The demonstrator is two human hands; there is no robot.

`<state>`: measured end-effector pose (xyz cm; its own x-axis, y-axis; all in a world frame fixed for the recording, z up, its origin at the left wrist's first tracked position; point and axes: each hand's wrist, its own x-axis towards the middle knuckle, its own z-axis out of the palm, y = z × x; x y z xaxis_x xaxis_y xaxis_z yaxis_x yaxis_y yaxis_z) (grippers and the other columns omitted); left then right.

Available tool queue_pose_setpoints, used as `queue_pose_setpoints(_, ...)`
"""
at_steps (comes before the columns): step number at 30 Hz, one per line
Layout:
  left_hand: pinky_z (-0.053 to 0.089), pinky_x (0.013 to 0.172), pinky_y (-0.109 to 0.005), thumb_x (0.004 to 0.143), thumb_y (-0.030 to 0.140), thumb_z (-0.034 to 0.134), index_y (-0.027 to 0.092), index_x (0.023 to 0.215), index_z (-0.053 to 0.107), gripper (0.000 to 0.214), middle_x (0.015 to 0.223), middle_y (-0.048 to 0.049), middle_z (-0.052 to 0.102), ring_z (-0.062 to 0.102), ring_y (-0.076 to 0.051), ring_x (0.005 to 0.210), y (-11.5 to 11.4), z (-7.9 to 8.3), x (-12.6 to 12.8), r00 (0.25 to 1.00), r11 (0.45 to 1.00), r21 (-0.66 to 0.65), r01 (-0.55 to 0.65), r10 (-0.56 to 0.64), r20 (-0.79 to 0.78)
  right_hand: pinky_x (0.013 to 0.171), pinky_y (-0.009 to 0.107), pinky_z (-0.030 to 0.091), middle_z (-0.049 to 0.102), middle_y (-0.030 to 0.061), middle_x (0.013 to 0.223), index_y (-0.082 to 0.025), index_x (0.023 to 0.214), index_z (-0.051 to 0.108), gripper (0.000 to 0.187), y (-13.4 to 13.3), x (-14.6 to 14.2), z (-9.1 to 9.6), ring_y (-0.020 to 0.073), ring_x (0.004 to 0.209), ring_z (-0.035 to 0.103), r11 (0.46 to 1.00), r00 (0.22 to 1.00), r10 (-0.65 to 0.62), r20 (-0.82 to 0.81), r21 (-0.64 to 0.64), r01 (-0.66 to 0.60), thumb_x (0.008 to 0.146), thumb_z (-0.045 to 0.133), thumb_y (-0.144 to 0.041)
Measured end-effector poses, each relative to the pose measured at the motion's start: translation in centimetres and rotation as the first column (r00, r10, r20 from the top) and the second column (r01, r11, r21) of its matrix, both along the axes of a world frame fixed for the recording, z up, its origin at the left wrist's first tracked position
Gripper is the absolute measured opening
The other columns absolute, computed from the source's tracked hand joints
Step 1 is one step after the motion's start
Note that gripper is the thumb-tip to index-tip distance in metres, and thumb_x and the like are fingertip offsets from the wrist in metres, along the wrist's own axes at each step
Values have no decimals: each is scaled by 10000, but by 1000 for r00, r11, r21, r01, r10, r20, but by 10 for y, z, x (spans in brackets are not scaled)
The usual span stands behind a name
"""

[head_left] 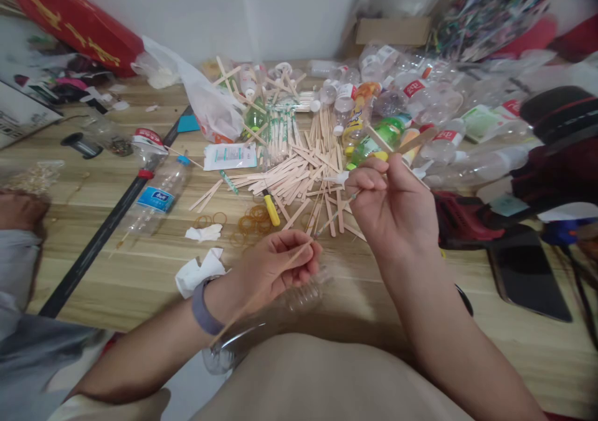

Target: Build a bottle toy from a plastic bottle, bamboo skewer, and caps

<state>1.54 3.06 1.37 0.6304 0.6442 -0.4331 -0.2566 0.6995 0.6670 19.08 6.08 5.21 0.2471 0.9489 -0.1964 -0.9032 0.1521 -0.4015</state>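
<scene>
My left hand [279,265] is closed around a thin wooden skewer [299,254] that runs up and right toward my right hand. My right hand [393,204] is closed too, pinching a small glue tube with a white nozzle [340,177] near the skewer's upper end, and a flat wooden stick [417,141] sticks out past its fingers. A clear plastic bottle [261,324] lies across my lap under the left wrist. Just beyond both hands lies a pile of flat wooden sticks [299,172] on the wooden floor.
Rubber bands [252,220] and a yellow-handled tool [271,209] lie by the pile. Several empty plastic bottles [411,103] are heaped at the back right. A bottle [156,197], a black rod [103,234] and crumpled tissues [199,271] lie left. A dark phone [527,274] rests right.
</scene>
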Motion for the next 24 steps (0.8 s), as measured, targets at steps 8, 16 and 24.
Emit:
queue_pose_setpoints(8,312,506,-186,777,375,798,164,777,692,236,596,42,560,435,-59,538,9,2,-15,998,941,337,26,-4,-67,378,111,322,422,-73,594,-186,696,385,382,-3,-1,4,21,405,338,992,990,109,-94,-59,-115,1071,457,-208)
queue_pose_setpoints(16,337,551,-207,880,329,680,185,812,675,159,641,52,531,417,-74,579,5,16,-23,965,806,572,151,5,-262,390,131,325,423,-60,610,-198,712,381,389,-4,-1,2,39,417,348,995,986,100,-134,-15,-103,1094,378,-270)
queue_pose_setpoints(24,391,580,-224,869,449,670,169,819,624,288,676,17,587,480,-90,588,-7,0,-11,957,880,437,185,-61,-283,475,170,398,428,-42,641,-196,714,432,363,0,2,-2,67,462,366,999,1000,-8,-18,32,9,1071,371,-174)
